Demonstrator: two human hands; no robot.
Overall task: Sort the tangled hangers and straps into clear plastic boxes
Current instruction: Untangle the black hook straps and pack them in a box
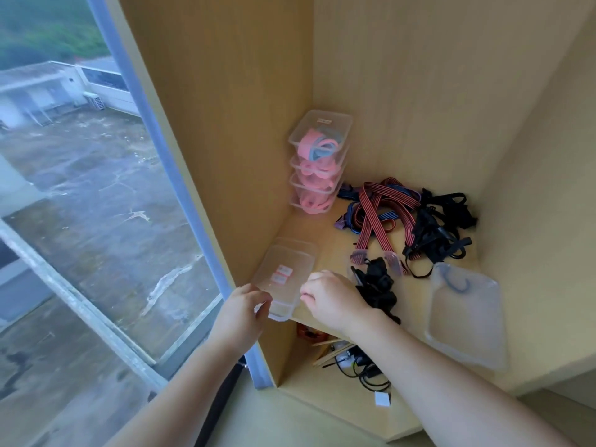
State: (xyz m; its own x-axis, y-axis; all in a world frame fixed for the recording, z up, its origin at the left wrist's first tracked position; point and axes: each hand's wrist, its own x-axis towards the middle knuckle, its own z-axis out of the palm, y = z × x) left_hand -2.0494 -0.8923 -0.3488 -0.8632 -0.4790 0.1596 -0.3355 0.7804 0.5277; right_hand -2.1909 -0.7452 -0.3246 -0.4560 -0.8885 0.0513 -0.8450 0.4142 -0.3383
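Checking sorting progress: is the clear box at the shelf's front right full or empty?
Almost empty: the clear box shows just one blue curved piece at its far end, nothing else inside.

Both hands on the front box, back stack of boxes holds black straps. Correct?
Not quite. The stack holds pink items, not black straps; the head view shows it. The black straps lie loose on the shelf. Left hand and right hand are both on the front box.
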